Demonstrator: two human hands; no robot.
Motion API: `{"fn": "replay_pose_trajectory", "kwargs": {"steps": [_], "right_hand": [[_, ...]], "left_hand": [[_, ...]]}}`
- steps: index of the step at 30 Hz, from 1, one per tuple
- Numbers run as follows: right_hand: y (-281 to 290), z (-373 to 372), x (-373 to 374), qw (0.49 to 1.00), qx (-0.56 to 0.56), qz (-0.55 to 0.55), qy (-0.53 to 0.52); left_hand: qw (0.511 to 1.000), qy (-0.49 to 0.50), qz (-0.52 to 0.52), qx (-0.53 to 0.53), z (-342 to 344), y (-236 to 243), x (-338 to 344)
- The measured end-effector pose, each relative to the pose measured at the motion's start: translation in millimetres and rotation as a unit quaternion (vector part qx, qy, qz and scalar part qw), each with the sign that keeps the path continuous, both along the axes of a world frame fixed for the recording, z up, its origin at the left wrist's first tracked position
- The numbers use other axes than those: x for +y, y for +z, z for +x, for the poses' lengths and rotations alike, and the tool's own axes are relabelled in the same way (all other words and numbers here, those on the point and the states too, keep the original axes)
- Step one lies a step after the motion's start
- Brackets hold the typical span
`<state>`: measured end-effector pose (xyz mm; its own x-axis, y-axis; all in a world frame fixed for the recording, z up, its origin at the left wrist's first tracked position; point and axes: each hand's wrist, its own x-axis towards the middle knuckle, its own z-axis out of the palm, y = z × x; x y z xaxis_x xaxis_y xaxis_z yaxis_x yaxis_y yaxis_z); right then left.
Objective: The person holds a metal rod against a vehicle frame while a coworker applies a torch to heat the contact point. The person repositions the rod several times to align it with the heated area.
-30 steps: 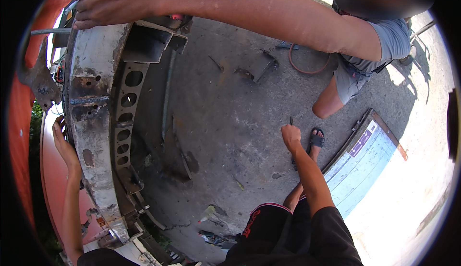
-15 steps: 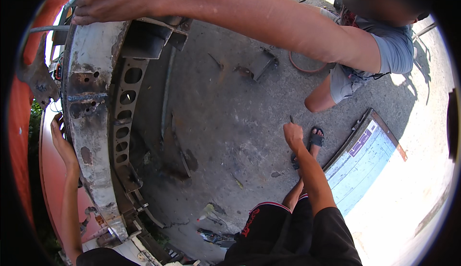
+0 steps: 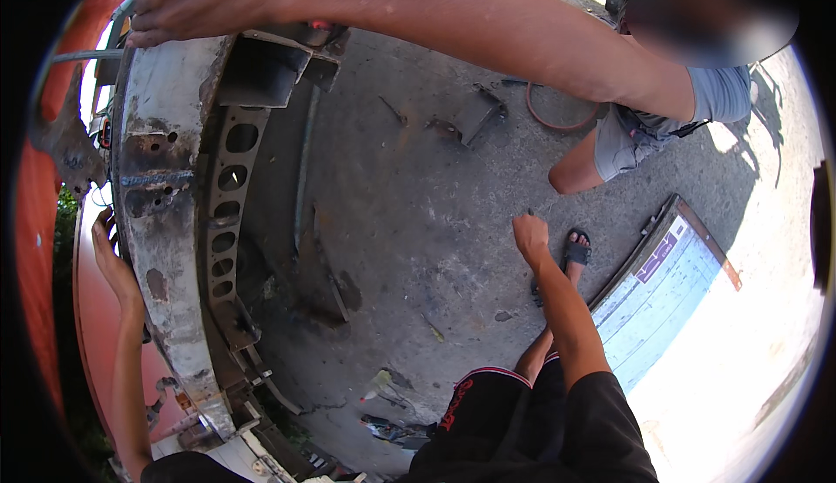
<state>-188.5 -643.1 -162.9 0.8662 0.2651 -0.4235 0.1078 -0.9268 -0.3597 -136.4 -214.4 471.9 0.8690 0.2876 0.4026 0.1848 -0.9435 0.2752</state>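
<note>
My left hand (image 3: 115, 261) lies along the outer edge of a long, scuffed metal beam (image 3: 161, 248), fingers stretched out and touching its side. Rust, burn marks, holes and a weld-like seam show on the beam. Out over the concrete, my right hand (image 3: 529, 239) is closed in a fist, and a small dark tip sticks out of it; what it belongs to I cannot make out. A co-worker's hand (image 3: 178, 0) rests on the beam's far end, the forearm stretching across the top of the view.
Beside the beam runs a bracket with several holes (image 3: 228, 178). The co-worker's bent knee (image 3: 576, 169) is at the right, near a reddish hose (image 3: 557, 126). A worn light-blue panel (image 3: 653, 287) lies right of my legs. Metal scraps (image 3: 479, 117) lie on the concrete.
The co-worker's head and upper body have leaned lower and further in. A small red spot now shows under their forearm by the beam. My hands have barely moved.
</note>
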Motion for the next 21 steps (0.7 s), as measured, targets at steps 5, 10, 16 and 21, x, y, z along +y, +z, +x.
{"fn": "replay_pose_trajectory", "kwargs": {"steps": [5,10,16,21], "right_hand": [[5,5,-6,1.000,0.023,0.006,-0.002],[-24,-19,-11,0.997,-0.068,-0.028,0.016],[-3,-5,-16,0.999,0.026,0.003,0.028],[-10,-8,-18,0.999,0.031,-0.004,0.023]], "left_hand": [[1.000,0.000,-0.002,0.003,-4,0,4],[1.000,-0.001,-0.011,0.003,2,2,2],[1.000,0.004,-0.004,0.002,-4,-1,-1],[1.000,0.008,-0.012,-0.003,0,-2,-10]]}}
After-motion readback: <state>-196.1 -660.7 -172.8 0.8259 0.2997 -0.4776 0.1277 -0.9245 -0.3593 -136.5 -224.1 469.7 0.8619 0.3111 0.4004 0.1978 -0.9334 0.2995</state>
